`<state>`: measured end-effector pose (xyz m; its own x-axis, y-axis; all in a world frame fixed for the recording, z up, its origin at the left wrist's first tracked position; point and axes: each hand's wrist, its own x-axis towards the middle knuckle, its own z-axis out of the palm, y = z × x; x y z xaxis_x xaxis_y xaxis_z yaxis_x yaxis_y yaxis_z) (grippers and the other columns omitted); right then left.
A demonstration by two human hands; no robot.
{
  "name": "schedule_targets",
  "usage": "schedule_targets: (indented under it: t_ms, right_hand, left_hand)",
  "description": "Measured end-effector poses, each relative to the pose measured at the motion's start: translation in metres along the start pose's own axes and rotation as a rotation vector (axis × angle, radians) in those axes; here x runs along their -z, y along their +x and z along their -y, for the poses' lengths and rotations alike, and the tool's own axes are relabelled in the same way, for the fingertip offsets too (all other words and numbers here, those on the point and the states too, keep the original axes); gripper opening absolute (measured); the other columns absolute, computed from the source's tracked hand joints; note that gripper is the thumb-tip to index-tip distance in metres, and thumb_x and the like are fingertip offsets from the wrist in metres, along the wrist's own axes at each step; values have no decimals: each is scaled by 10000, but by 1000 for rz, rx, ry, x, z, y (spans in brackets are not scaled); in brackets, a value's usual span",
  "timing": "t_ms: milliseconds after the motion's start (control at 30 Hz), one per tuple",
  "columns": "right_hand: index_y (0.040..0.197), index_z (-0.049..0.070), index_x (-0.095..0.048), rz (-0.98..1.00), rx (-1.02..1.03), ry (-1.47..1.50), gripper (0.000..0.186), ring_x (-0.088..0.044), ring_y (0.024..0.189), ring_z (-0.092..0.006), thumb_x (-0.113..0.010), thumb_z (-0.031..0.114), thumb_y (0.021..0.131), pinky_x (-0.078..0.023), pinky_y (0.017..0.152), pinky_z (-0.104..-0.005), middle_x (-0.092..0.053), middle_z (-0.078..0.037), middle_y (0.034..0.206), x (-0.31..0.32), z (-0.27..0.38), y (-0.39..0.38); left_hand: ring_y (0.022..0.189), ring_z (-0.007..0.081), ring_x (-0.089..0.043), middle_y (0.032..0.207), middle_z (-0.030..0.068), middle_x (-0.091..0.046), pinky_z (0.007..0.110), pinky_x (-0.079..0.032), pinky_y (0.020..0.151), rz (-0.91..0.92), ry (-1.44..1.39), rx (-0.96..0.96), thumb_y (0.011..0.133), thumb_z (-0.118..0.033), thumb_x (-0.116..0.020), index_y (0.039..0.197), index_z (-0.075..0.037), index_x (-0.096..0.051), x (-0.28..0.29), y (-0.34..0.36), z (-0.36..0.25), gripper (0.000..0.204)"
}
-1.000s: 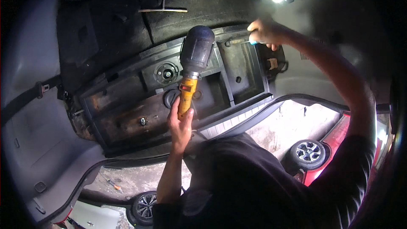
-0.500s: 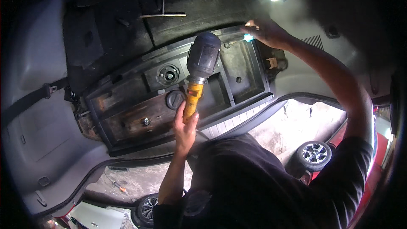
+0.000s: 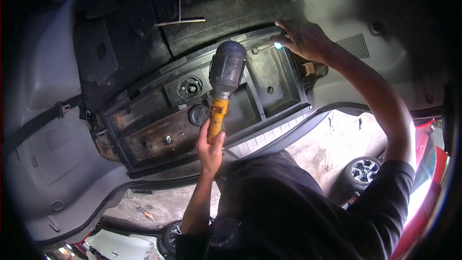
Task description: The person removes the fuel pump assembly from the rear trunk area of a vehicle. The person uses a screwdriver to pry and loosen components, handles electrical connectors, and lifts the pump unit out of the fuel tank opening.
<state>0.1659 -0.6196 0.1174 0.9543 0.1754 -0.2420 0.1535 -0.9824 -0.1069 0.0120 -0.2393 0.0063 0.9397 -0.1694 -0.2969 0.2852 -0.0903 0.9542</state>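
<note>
Left hand (image 3: 211,151) grips the yellow-handled tool (image 3: 224,84), left of the right hand (image 3: 307,42)

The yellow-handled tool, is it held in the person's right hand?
No, the left hand is wrapped around the handle of the yellow-handled tool.

You're leaning into the back of a car — its cargo area, lined with grey trim panels (image 3: 57,149), with a seat belt (image 3: 36,127) along the left side and a black compartmented tray (image 3: 284,79) laid across the floor. Behind you lies pale, stained ground (image 3: 327,144) with an orange-handled tool (image 3: 144,213) on it, a white car (image 3: 127,246) and a red car (image 3: 422,139). It looks like a vehicle repair spot (you can't tell whether indoors or out).
</note>
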Motion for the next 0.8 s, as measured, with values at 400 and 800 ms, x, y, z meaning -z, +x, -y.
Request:
schedule_targets:
  t_ms: [400, 800]
  right_hand:
    - [1288, 89, -604, -99, -14, 14, 348, -688, 899, -315, -658, 246, 983, -571, 757, -426, -669, -181, 1027, 2, -7, 2]
    - [1320, 134, -628, -292, -13, 128, 376, -695, 834, -269, -662, 260, 968, -567, 694, -447, -689, -178, 914, -26, -20, 2]
  left_hand:
    - [1044, 200, -629, 1197, 149, -664, 355, -498, 938, -13, 53, 54, 943, -195, -724, 1416, 42, -531, 1, -5, -3, 563]
    - [755, 72, -559, 1028, 37, -649, 227, -464, 588, -23, 79, -19, 928, -175, -738, 1457, 6, -511, -6, -4, 4, 603]
